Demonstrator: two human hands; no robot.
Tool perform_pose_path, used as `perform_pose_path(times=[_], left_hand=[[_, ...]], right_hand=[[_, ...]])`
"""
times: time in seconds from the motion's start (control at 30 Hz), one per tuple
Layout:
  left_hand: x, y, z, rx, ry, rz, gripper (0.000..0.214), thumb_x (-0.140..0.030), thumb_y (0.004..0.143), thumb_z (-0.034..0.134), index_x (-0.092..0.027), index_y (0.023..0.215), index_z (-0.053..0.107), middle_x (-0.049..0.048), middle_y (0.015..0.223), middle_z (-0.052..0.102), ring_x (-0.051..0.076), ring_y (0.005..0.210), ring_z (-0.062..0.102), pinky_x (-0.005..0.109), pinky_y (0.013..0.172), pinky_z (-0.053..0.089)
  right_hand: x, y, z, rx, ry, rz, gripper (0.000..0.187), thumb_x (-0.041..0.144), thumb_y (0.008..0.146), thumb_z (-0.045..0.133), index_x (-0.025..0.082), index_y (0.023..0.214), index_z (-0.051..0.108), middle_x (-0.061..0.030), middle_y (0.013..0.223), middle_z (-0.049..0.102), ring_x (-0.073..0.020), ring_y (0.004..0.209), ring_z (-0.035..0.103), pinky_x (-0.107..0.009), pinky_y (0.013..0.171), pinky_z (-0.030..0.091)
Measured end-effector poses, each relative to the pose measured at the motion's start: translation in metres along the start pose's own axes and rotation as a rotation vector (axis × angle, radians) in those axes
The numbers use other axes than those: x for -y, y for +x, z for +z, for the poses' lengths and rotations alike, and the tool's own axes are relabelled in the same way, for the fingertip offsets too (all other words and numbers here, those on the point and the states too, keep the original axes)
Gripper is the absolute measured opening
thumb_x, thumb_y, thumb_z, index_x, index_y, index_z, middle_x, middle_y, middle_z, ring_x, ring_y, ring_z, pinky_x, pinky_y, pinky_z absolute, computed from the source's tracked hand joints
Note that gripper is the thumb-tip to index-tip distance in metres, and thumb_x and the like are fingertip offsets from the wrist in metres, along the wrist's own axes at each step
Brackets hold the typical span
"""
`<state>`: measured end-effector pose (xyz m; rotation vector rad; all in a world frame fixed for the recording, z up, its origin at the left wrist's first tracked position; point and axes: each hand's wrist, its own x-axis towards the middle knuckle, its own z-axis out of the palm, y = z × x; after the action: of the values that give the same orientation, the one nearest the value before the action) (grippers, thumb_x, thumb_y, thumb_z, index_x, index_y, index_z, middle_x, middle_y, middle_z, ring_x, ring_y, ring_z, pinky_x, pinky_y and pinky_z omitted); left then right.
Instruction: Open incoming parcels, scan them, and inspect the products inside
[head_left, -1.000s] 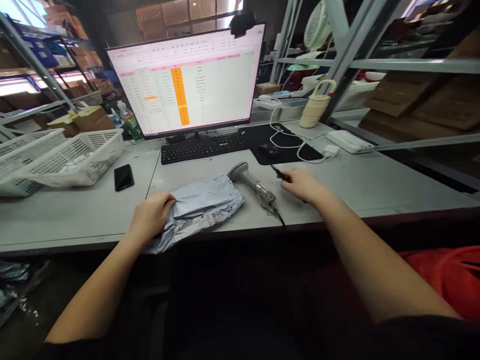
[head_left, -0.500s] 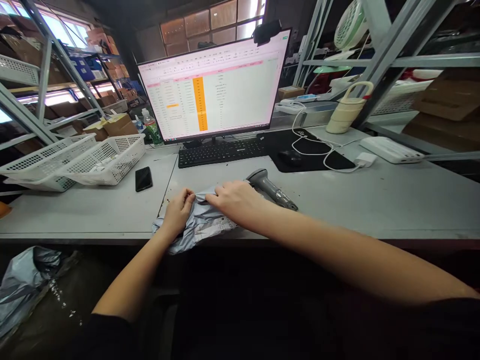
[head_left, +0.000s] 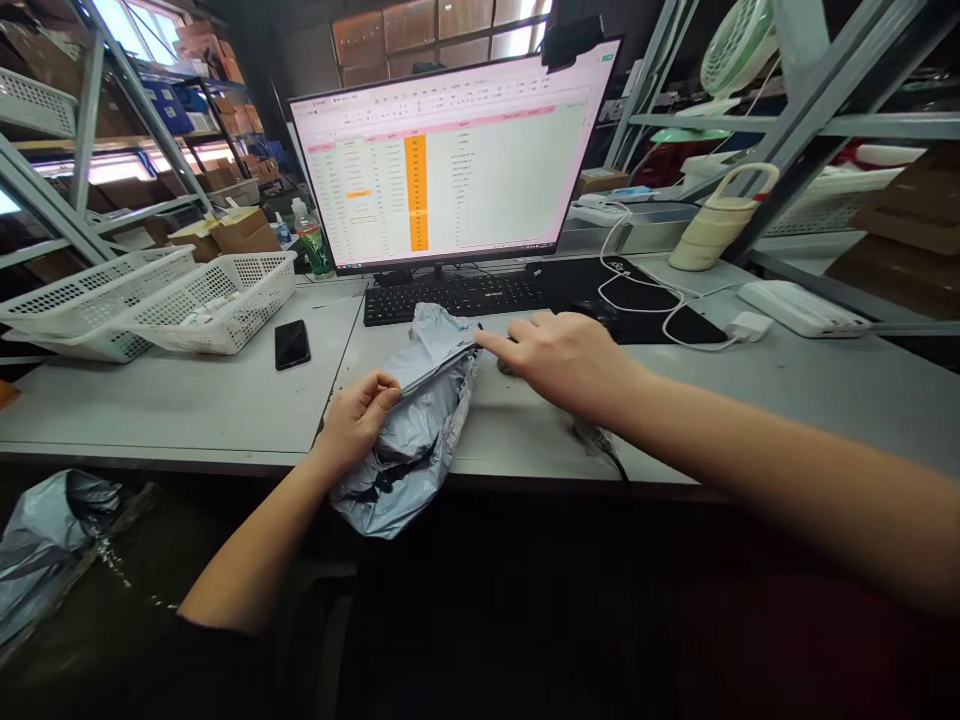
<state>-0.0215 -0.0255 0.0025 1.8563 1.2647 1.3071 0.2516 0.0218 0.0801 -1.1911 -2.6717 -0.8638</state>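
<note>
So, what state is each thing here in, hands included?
Grey plastic mailing bag: crumpled
Left hand: pinching the bag
Right hand: at the bag's edge, grip unclear
Black flat monitor: on, spreadsheet showing
Black rectangular phone: lying flat, screen dark
Green-labelled plastic bottle: upright
Cream cylindrical flask: upright, handle raised
Pale green fan: unclear whether spinning

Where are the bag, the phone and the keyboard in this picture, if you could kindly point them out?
Bag (head_left: 417,425): head view, its crumpled middle.
Phone (head_left: 292,345): head view, its dark screen.
Keyboard (head_left: 472,296): head view, its keys.

Silver-grey bag (head_left: 416,425), black phone (head_left: 292,345)
</note>
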Motion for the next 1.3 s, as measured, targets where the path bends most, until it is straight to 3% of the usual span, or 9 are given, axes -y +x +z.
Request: perform_pose_path(times=[0.13,0.23,0.4,0.57,0.7,0.8,0.9,1.07,1.3], left_hand=[[0.006,0.002,-0.002,-0.027,-0.062,-0.044,0.027,-0.045,0.091,0.058,-0.020,0.083,0.060,-0.0029,0.067,0.045,0.012,0.060,0.038,0.025,0.057,0.029],[0.013,0.000,-0.009,-0.070,-0.047,-0.117,0.027,-0.046,0.093,0.055,-0.020,0.085,0.057,-0.0042,0.066,0.041,0.012,0.059,0.034,0.025,0.056,0.027],[0.014,0.003,-0.014,-0.005,0.135,-0.171,0.036,-0.052,0.085,0.063,-0.020,0.073,0.052,-0.0045,0.064,0.044,0.012,0.061,0.040,0.025,0.059,0.029],[-0.003,0.015,-0.007,0.198,0.491,-0.164,0.038,-0.050,0.081,0.069,-0.022,0.106,0.060,-0.0042,0.073,0.058,0.017,0.067,0.054,0.027,0.060,0.033],[-0.020,0.021,0.004,0.259,0.618,-0.022,0.035,-0.027,0.093,0.049,-0.025,0.126,0.059,-0.0037,0.068,0.059,0.018,0.065,0.056,0.028,0.062,0.033],[-0.030,0.023,0.006,0.220,0.552,0.066,0.038,-0.021,0.093,0.044,-0.024,0.126,0.062,-0.0046,0.062,0.056,0.016,0.059,0.054,0.027,0.060,0.035],[-0.031,0.024,-0.003,0.176,0.562,0.163,0.033,-0.027,0.097,0.043,-0.024,0.119,0.067,-0.0037,0.063,0.063,0.014,0.054,0.056,0.025,0.055,0.037],[0.006,0.032,-0.044,0.241,0.625,0.430,0.030,-0.031,0.098,0.045,-0.024,0.102,0.074,0.0016,0.087,0.078,0.016,0.074,0.073,0.024,0.067,0.052],[0.072,0.021,-0.106,0.033,0.737,0.318,0.032,-0.035,0.101,0.044,-0.019,0.107,0.071,0.0058,0.097,0.078,0.017,0.081,0.073,0.027,0.079,0.057]], right_hand=[[-0.041,-0.033,0.032,-0.047,0.281,0.243,0.044,0.025,0.099,0.041,0.030,0.139,0.061,-0.0070,0.104,0.075,-0.0212,0.081,0.065,-0.030,0.061,0.036],[-0.087,-0.079,0.080,-0.069,0.443,0.568,0.048,0.045,0.099,0.043,0.023,0.136,0.064,-0.0117,0.098,0.077,-0.0239,0.072,0.066,-0.035,0.063,0.044],[-0.125,-0.137,0.140,-0.058,0.351,0.612,0.054,0.056,0.094,0.037,0.020,0.088,0.078,-0.0169,0.067,0.069,-0.0315,0.052,0.060,-0.047,0.051,0.046],[-0.064,-0.099,0.088,-0.215,0.380,0.407,0.041,0.042,0.098,0.043,0.021,0.121,0.070,-0.0136,0.112,0.073,-0.0323,0.102,0.068,-0.049,0.086,0.056],[0.027,-0.034,0.024,-0.261,0.647,-0.237,0.031,0.026,0.103,0.045,0.020,0.123,0.067,-0.0092,0.117,0.073,-0.0209,0.108,0.066,-0.036,0.096,0.052],[0.069,0.003,0.010,-0.200,0.566,-0.357,0.046,0.044,0.095,0.063,0.006,0.121,0.065,-0.0186,0.115,0.072,-0.0272,0.108,0.065,-0.039,0.095,0.050],[0.078,0.016,0.017,-0.193,0.447,-0.361,0.044,0.054,0.093,0.062,0.010,0.094,0.069,-0.0132,0.085,0.073,-0.0249,0.084,0.064,-0.038,0.081,0.047],[0.068,-0.013,0.016,-0.529,0.400,-0.528,0.040,0.031,0.103,0.049,0.020,0.066,0.057,0.0006,0.058,0.057,-0.0148,0.059,0.047,-0.032,0.070,0.036],[0.054,-0.067,0.026,-0.473,0.470,-0.468,0.038,0.023,0.101,0.054,0.020,0.063,0.049,0.0024,0.060,0.053,-0.0137,0.061,0.043,-0.031,0.076,0.038]])
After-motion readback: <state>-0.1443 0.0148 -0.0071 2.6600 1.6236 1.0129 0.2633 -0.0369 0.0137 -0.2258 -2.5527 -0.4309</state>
